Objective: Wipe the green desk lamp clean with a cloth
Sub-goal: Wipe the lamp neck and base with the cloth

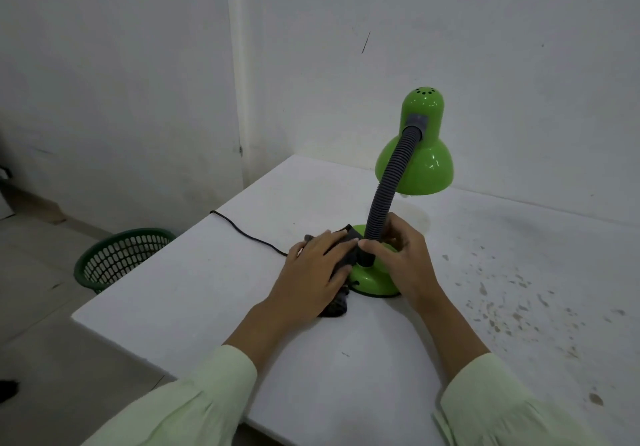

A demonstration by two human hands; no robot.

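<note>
taking myself as six o'clock, the white surface [242, 307] spreads ahead of me, with a wall closing it at twelve. the green desk lamp [384, 189] stands upright a little right of the middle. its round base [372, 284] sits flat on the surface, and its ribbed grey neck [398, 158] bends toward one o'clock up to the shade [417, 165]. on the floor at nine o'clock, off the surface, sits a green basket [117, 255].

my right hand [403, 255] is curled round the foot of the neck and holds the lamp steady. my left hand [313, 265] lies flat, fingers straight, pressing the dark cloth [346, 234] against the nine o'clock side of the base. a black cord [249, 236] runs from by the cloth toward ten o'clock and drops over the left edge.

i judge i am on the base. to do it well i should grip the neck firmly so the base doesn't skate. then i can work the cloth round the dome in short arcs and push it into the seam where the neck meets the base. the cord is the snag, since a wide sweep toward nine could drag it. there is open room at three and at six o'clock for turning the lamp. the left edge is nearer, so strokes on that side should be short.
</note>
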